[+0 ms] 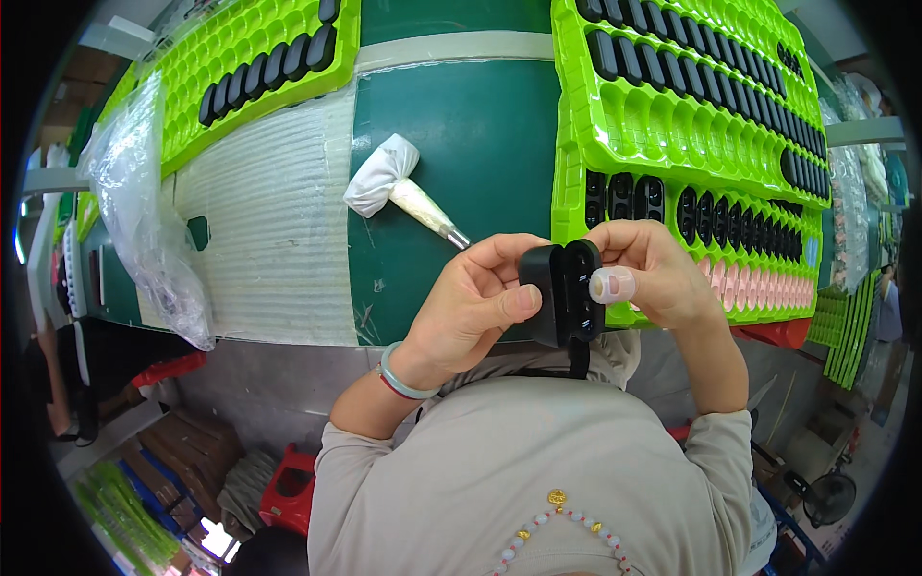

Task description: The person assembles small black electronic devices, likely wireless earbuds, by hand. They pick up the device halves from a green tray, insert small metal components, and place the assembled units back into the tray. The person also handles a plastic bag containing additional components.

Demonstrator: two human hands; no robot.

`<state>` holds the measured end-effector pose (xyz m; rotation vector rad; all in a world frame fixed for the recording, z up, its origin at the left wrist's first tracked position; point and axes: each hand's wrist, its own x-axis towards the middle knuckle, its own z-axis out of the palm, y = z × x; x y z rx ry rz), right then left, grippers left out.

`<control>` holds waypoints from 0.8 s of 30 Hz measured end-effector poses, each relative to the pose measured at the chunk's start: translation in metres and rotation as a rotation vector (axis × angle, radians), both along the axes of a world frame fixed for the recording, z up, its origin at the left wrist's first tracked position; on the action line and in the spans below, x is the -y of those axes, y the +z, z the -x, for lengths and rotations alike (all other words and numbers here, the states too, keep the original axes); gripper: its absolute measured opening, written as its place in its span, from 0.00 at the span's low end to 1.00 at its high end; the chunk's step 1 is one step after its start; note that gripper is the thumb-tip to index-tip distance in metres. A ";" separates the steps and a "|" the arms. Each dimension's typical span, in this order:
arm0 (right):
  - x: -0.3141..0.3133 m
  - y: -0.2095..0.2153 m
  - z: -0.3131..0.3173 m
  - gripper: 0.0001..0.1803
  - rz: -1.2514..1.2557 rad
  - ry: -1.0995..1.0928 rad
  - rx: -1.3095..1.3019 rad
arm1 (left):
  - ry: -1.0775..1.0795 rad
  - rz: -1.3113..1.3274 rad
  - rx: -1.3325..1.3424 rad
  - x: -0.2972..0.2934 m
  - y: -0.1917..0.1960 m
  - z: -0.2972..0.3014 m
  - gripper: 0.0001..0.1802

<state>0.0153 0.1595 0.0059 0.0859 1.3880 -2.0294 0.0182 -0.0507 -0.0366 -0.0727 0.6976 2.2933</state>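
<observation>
Just beyond the table's near edge I hold a small black case (545, 298), which looks like an earbud charging case. It stands opened, and its glossy inner side (581, 274) with hollows faces right. My left hand (471, 312) grips the outer shell from the left, thumb along its face. My right hand (658, 274) is closed on the right part, its thumb wearing a whitish finger cot (612, 285). The fingers behind the case are partly hidden. A hammer (389, 178) with its head wrapped in white cloth lies on the green table, its metal shank end near my left hand.
At right, stacked lime-green trays (653, 120) hold rows of black case parts and pink pieces (759, 285). Another green tray (226, 72) with several black parts stands at left. A foam sheet (274, 221) and clear plastic bag (144, 202) lie on the table (451, 110).
</observation>
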 end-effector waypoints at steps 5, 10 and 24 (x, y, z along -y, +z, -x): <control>-0.002 0.003 0.008 0.18 0.010 0.069 0.019 | -0.024 0.003 0.070 0.004 0.008 0.002 0.24; 0.001 0.021 0.019 0.17 -0.708 -0.237 -0.668 | 0.157 0.012 -0.032 0.011 0.015 0.010 0.23; 0.079 0.042 0.127 0.10 -0.957 0.061 -1.108 | 0.672 0.255 -0.178 0.032 0.012 0.039 0.32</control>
